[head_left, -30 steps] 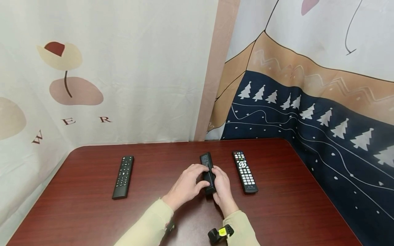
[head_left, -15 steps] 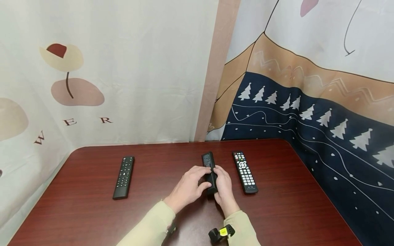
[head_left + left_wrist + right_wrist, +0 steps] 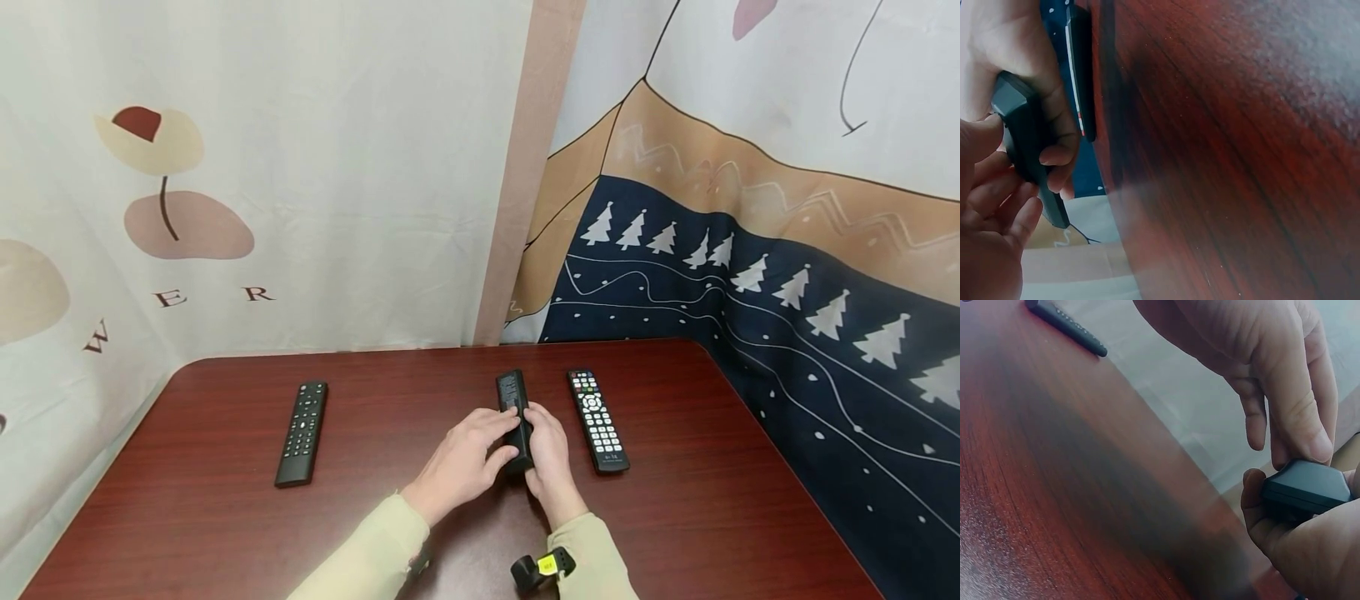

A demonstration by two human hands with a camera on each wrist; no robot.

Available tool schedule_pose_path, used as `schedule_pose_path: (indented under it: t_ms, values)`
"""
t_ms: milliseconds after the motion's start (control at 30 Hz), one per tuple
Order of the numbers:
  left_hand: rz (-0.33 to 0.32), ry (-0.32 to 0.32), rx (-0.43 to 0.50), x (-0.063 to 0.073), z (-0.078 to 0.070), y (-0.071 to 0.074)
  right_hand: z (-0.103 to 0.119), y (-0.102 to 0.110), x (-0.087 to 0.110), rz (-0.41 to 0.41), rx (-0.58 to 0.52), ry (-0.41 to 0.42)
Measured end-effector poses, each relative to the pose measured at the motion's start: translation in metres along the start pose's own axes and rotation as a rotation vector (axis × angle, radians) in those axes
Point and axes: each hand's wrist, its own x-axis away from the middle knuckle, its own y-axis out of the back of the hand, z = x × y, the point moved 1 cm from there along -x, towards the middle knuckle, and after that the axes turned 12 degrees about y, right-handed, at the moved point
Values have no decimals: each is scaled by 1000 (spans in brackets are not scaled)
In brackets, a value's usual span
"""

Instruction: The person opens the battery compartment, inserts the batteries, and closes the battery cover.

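Above the middle of the table, my right hand (image 3: 550, 454) grips a black remote control (image 3: 512, 387) around its right side. The remote's back, with a printed label near the far end, faces up in the head view. From the left, my left hand (image 3: 465, 454) has its thumb and fingertips on the remote's back and near end. The left wrist view shows the right hand's fingers curled round the remote (image 3: 1025, 128), with left fingertips against its edge. In the right wrist view, the left thumb presses the remote's end (image 3: 1307, 484). The button side is hidden.
A second black remote (image 3: 302, 433) lies buttons up at the left of the reddish-brown table (image 3: 187, 517). Another remote with white buttons (image 3: 597, 421) lies just right of my hands. Printed curtains (image 3: 360, 208) hang behind and beside the table.
Both hands and the remote between them have shifted slightly to the right. The left fingers have slid a little on the remote's back. The other two remotes have stayed in place.
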Motion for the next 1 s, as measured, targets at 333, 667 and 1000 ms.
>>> schedule_pose_path:
  t_ms: [333, 667, 1000]
  values:
    - [9, -17, -28, 0, -2, -1, 5, 0, -1, 0, 14, 14]
    - [57, -8, -38, 4, -1, 0, 6, 4, -1, 19, 76, 22]
    - [73, -8, -52, 6, 2, 3, 10, 13, -4, 63, 147, 23]
